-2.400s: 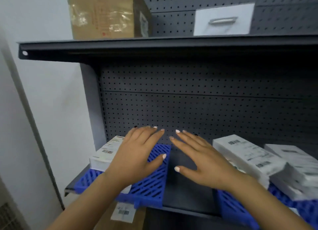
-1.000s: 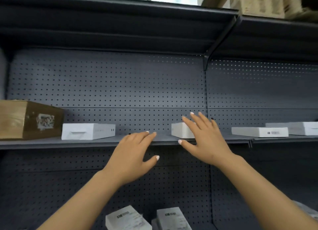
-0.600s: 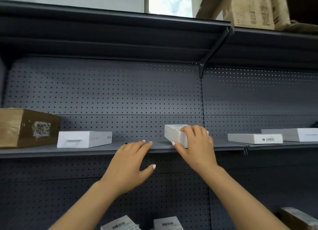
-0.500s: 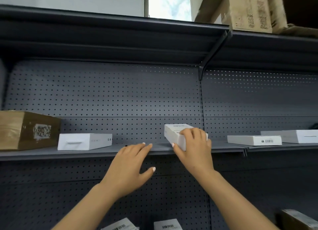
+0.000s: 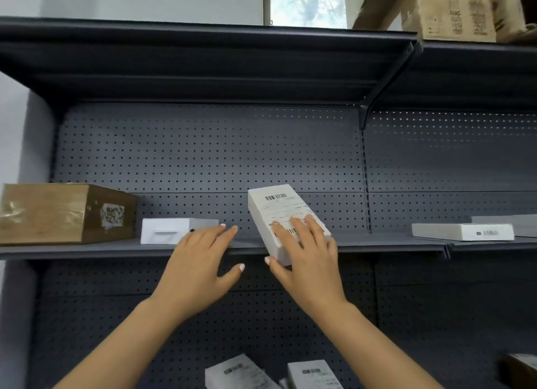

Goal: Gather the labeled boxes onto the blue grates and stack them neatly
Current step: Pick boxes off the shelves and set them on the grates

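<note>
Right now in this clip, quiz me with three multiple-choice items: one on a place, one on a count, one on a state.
1. Where is the brown cardboard box? A left end of the middle shelf B floor C right end
2. How many hands grip the white labelled box? A none B one C two
3. That box is: A flat on the grey metal shelf B tilted, label showing C crushed

A: it sits at the far left. B: only the right hand holds it; the left hand is open beside it. B: its barcode label faces the camera.
</note>
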{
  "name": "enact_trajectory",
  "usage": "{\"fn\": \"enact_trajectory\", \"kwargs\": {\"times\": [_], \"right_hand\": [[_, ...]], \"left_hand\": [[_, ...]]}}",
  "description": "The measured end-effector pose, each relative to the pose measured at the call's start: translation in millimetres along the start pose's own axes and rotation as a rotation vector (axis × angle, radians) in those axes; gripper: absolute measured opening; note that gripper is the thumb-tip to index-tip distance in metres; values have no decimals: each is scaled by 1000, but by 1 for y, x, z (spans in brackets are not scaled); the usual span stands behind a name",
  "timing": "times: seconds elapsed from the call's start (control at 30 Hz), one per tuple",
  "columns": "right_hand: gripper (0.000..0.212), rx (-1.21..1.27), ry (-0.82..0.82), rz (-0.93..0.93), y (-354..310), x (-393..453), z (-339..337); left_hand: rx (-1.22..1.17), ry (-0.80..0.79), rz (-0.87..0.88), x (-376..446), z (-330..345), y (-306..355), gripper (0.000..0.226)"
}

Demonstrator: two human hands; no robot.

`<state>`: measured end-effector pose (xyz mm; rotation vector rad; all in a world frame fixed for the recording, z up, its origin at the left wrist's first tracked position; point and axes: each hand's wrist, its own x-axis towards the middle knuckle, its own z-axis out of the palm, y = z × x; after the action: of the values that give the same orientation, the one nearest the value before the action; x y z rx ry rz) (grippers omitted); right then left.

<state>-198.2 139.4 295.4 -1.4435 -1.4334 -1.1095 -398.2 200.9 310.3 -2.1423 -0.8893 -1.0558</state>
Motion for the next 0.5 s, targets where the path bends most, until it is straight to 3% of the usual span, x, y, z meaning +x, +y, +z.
{"fn": "enact_trajectory", "kwargs": {"times": [0.3,0.5], "right_hand": [[57,-13,23,29,-37,24,25],[56,-24,61,19,-39,25,29]], "left_hand": [[138,-6,-50,14,-6,-66,76],[94,-118,-217,24,7,-81,80]]}}
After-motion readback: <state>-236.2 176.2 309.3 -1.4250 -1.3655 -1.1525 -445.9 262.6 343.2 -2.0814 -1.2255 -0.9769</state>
